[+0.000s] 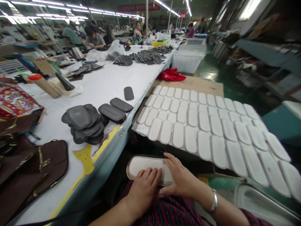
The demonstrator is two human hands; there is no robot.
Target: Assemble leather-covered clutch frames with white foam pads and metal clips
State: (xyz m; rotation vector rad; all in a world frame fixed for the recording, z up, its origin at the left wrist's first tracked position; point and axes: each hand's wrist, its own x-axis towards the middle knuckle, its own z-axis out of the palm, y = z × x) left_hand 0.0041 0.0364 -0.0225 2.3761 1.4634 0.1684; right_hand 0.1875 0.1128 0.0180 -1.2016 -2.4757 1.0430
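Note:
A white oval panel [138,165] with a dark raised rim and tan edge lies over my lap, its long side running left to right. My left hand [144,185] is closed over its near edge, fingers together and bent on the white face; the thumb is hidden. At the panel's right end, my right hand [180,177] grips it, with the fingers over the far edge and the thumb at the near side. Close by on the right, rows of similar white oval panels [204,121] overlap on a low cardboard-covered surface [204,85].
The white table [105,83] on the left bears a pile of dark rounded pieces [81,117], two dark oval stacks [112,113] and a brown bag [50,163]. Beyond are a red cloth [172,74] and clear plastic bins [188,58]. Several people work farther back.

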